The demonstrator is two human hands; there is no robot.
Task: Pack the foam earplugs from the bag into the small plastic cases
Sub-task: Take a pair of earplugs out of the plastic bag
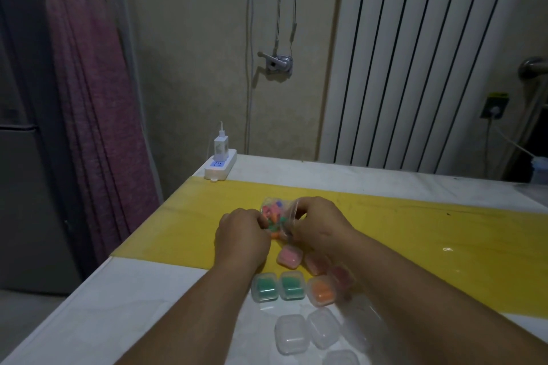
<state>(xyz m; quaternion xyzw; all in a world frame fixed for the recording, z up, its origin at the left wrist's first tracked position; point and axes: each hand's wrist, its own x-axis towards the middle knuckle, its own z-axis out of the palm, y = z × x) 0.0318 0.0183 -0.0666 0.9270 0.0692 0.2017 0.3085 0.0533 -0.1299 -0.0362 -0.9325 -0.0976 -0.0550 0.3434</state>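
A clear plastic bag (pixel 274 212) full of coloured foam earplugs lies on the yellow mat (pixel 415 234). My left hand (pixel 241 235) grips its left side and my right hand (pixel 318 224) pinches its right edge. Nearer to me stand several small closed cases holding earplugs: two green (pixel 264 287) (pixel 292 286), one orange (pixel 321 290), a pink one (pixel 289 258) and reddish ones (pixel 344 275) partly hidden by my right forearm. Several clear cases (pixel 290 333) with nothing in them sit at the near edge.
A white power strip (pixel 221 167) with a plugged-in charger sits at the table's far left corner. The white table (pixel 89 311) drops off along its left edge. A radiator (pixel 415 59) and wall stand behind the table.
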